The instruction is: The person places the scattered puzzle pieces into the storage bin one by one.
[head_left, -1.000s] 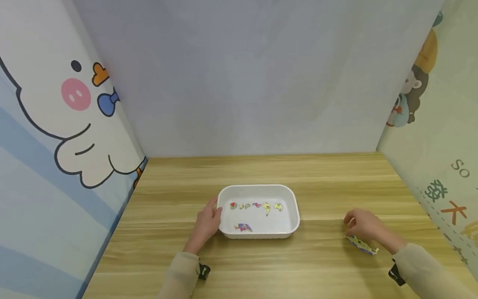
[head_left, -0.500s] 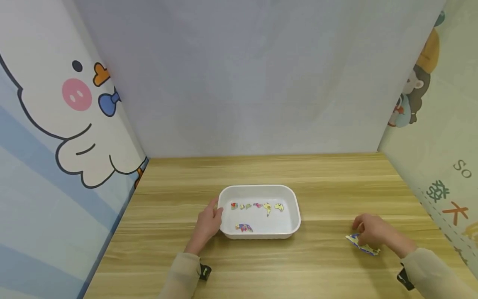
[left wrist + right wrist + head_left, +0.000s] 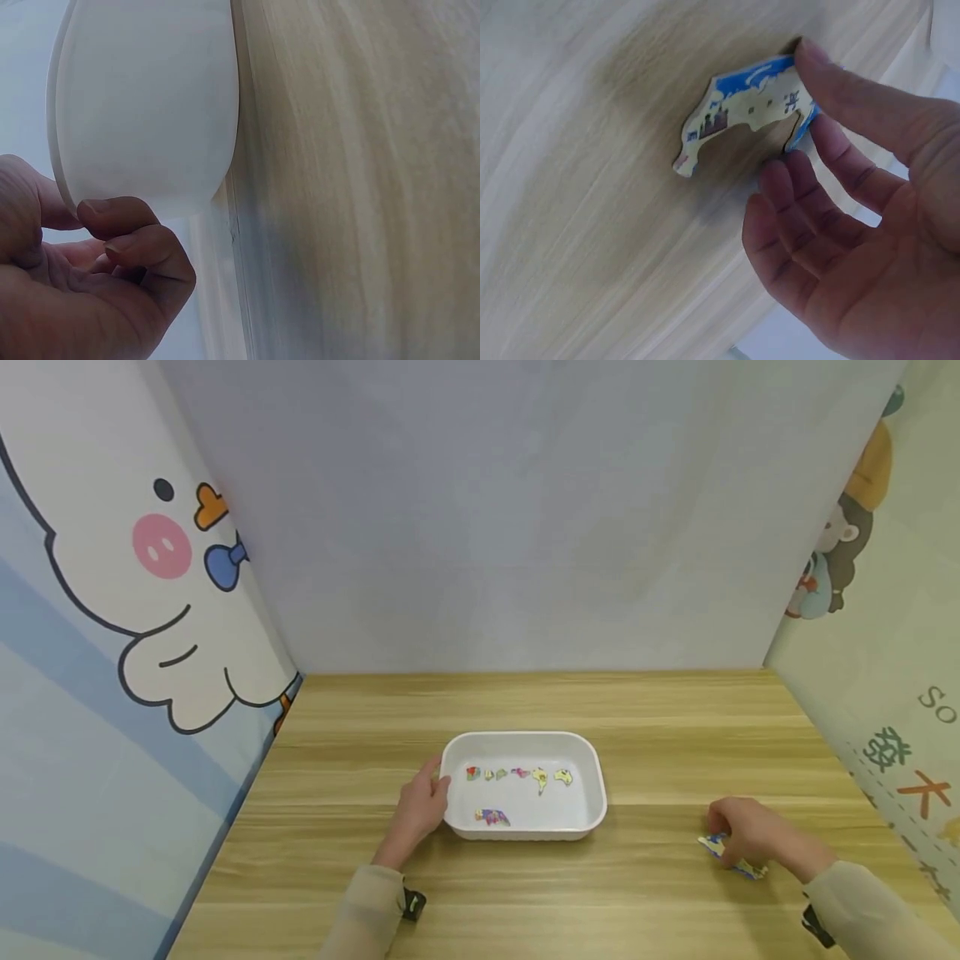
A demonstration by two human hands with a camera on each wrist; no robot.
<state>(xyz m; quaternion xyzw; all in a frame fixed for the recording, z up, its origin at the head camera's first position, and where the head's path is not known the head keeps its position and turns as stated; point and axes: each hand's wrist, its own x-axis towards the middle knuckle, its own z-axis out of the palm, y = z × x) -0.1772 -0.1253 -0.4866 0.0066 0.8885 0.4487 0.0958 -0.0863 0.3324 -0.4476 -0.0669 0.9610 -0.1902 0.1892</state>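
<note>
My left hand [image 3: 418, 806] pinches the left rim of a white, shallow rectangular tray [image 3: 555, 810]; in the left wrist view the curled fingers [image 3: 154, 251] lie against its outer wall. On the tray's floor is a row of small colourful, map-like puzzle pieces [image 3: 541, 779], with a purple piece [image 3: 492, 817] nearer the front wall. To the right of the tray, my right hand [image 3: 759, 833] holds a larger irregular puzzle piece [image 3: 759, 96], cream with a blue edge and small printed pictures. Thumb and index finger pinch one end of it; the other fingers curl loosely beneath.
The tray stands on a wood-grain table [image 3: 585, 893]. A plain pale backdrop [image 3: 480, 527] rises behind. Cartoon-printed panels flank the table, a white-and-blue left panel [image 3: 82, 710] and a pale green right panel [image 3: 870, 677].
My right hand has shifted right and slightly toward me along the puzzle piece, and thumb and finger now pinch it. The left hand keeps its hold on the tray.
</note>
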